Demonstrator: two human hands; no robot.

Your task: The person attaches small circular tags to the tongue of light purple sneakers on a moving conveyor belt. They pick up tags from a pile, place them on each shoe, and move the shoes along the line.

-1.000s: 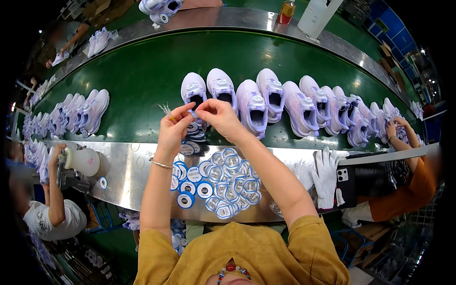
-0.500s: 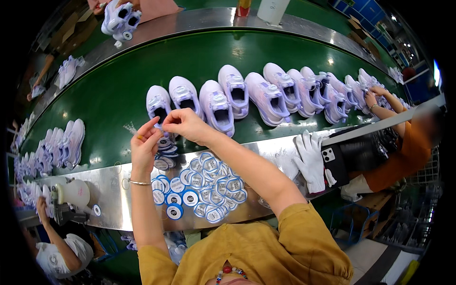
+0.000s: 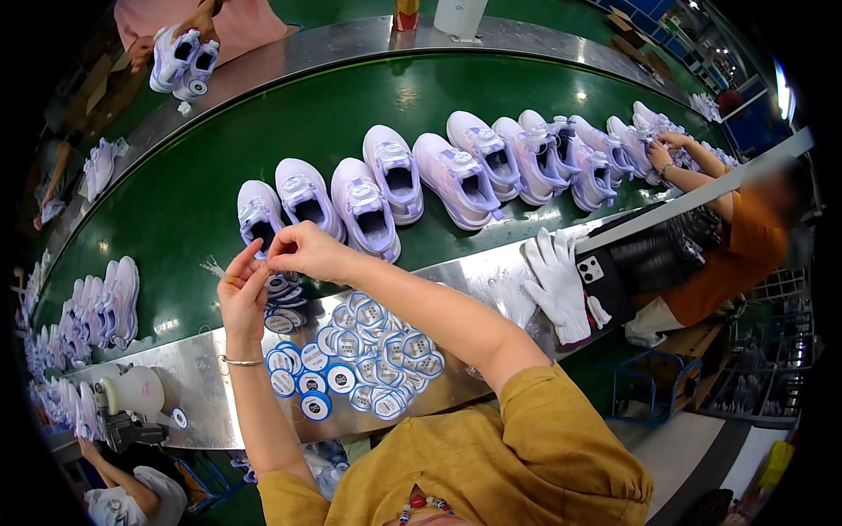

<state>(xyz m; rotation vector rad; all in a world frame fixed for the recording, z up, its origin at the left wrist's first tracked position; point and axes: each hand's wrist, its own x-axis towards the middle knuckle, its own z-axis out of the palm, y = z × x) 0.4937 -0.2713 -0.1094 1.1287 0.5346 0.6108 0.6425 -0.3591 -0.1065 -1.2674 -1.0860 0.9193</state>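
Note:
My left hand (image 3: 242, 289) is raised over the bench's far edge, fingers closed, with a bundle of thin clear plastic strands (image 3: 211, 266) poking out past them. The fingers of my right hand (image 3: 307, 252) are pinched together against the left fingertips; what they hold is too small to make out. Just below my hands is a cluster of round tags (image 3: 282, 302); whether they hang from my fingers or rest on the bench cannot be told. Nearer me lie many loose round blue-and-white tags (image 3: 386, 346). Beyond my hands stand pale lilac sneakers (image 3: 367, 210).
The sneakers stand in a line on a green conveyor belt (image 3: 289, 123) beyond the metal bench (image 3: 197, 377). A white glove (image 3: 554, 285) and a phone (image 3: 591, 268) lie to the right. A white, round-bodied device (image 3: 136, 391) stands left. Co-workers handle sneakers at both sides and across the belt.
The whole view has turned, so the sneakers appear lower and farther left. My hands stay pinched together. Across the belt, a person's held sneakers have shifted and spread slightly.

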